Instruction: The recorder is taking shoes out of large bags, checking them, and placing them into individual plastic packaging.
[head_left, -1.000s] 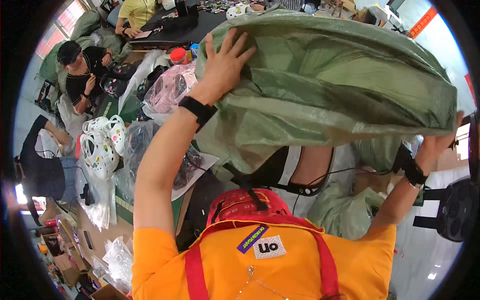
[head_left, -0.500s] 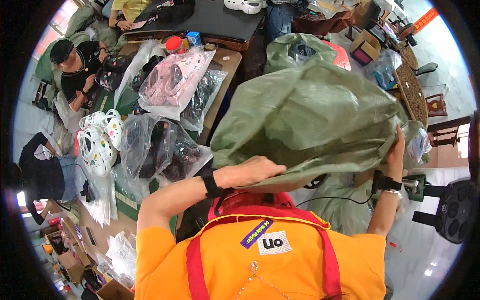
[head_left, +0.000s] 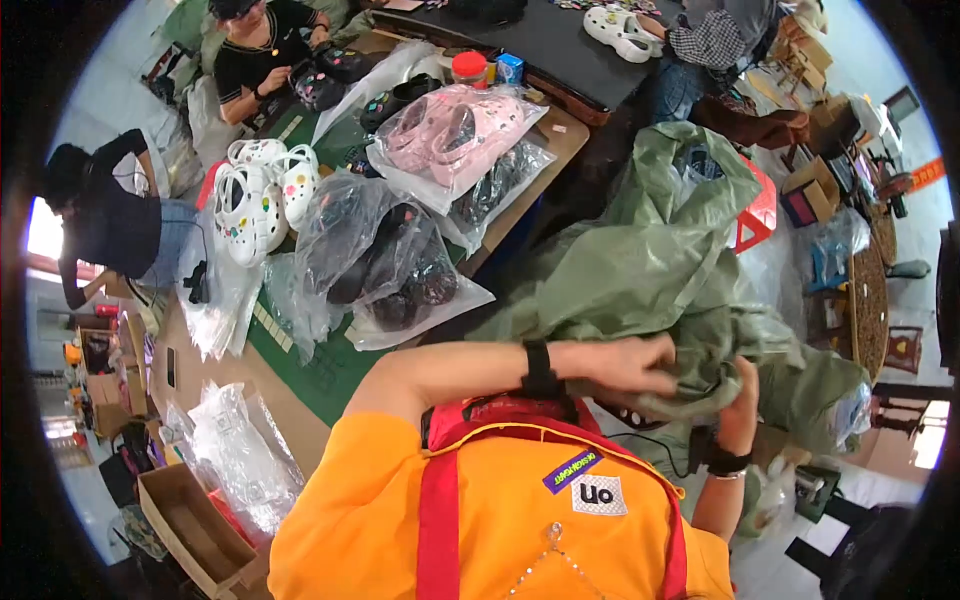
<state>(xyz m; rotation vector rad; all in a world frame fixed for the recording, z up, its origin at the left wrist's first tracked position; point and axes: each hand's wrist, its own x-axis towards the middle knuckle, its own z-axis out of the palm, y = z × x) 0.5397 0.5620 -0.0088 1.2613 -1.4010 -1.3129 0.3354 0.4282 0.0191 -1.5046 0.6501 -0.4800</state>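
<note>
1. Green woven sack (head_left: 660,260) – largest item. Crumpled, draped from the red stool area down to my chest, bunched at the lower end where both hands met. Looked empty or near-empty; contents couldn't be seen.

2. Work table w/ green mat (head_left: 320,370) – to my left, crowded.

3. Clear bags of dark clogs (head_left: 385,265) – on the mat, centre, mouths loose.

4. Clear bag of pink clogs (head_left: 455,130) – further back on the table, overlapping another bag of dark pairs.

5. White clogs w/ charms (head_left: 262,195) – loose cluster at the far-left table edge, beside a seated co-worker.

6. Cardboard box (head_left: 190,525) – open, lower left, near floor, by more clear plastic.

7. Left hand (head_left: 625,365) – forearm across my chest, fingers closed on a fold of the sack.

8. Right hand (head_left: 742,400) – just beside it, curled into the same bunched fabric.

Risk, my judgement: grip was on gathered folds only, so slick weave could slip out and the sack drop. Trailing far end could snag the stool or sweep the nearest bags off the table edge.
</note>
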